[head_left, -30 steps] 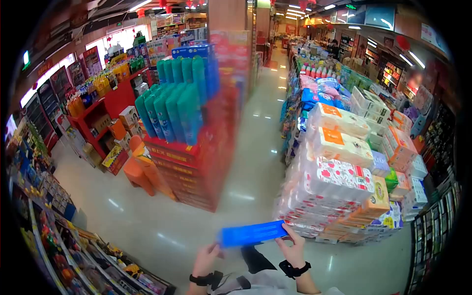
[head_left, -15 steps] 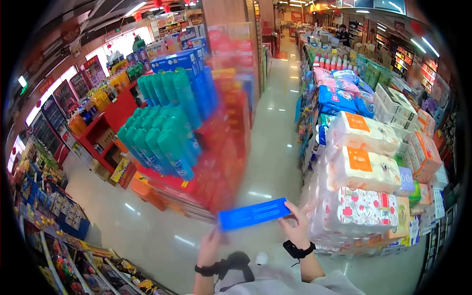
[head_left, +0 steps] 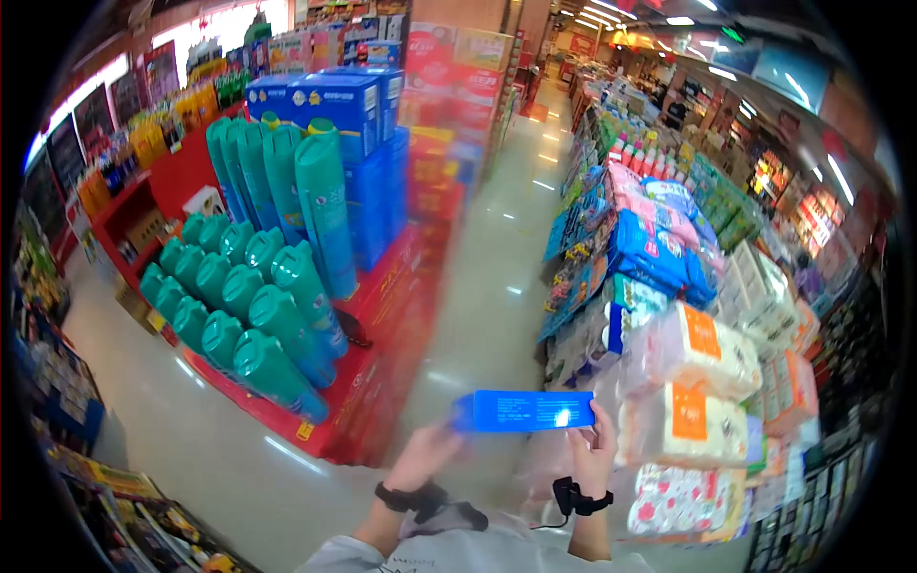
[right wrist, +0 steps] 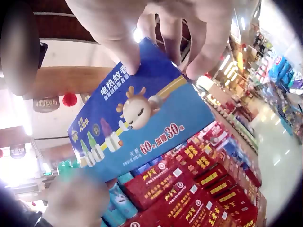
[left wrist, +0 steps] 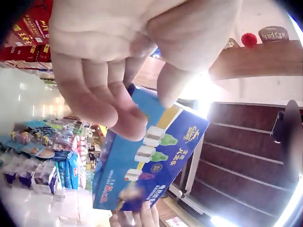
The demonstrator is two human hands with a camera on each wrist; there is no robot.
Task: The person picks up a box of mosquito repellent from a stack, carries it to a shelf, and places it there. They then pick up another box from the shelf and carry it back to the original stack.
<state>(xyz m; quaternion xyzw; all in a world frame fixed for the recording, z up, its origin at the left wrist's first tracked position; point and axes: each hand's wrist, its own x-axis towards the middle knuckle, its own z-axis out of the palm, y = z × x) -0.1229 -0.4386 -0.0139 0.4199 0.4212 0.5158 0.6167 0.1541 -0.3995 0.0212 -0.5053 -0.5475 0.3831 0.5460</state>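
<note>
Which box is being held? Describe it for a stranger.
Find the aisle between the green bottles and wrapped packs. At its near end, the left hand and right hand hold one blue box. Unlike the stacked blue cartons, this one is handheld.

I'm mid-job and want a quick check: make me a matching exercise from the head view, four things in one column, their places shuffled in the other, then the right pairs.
Things
1. blue box
2. teal cans
3. packs with orange labels
4. black straps

Places
A. stacked to the right of the aisle
B. around the person's wrists
C. standing on the red display, left of the aisle
D. held between the left grip and the right grip

Pairs: 1-D, 2-C, 3-A, 4-B
</note>
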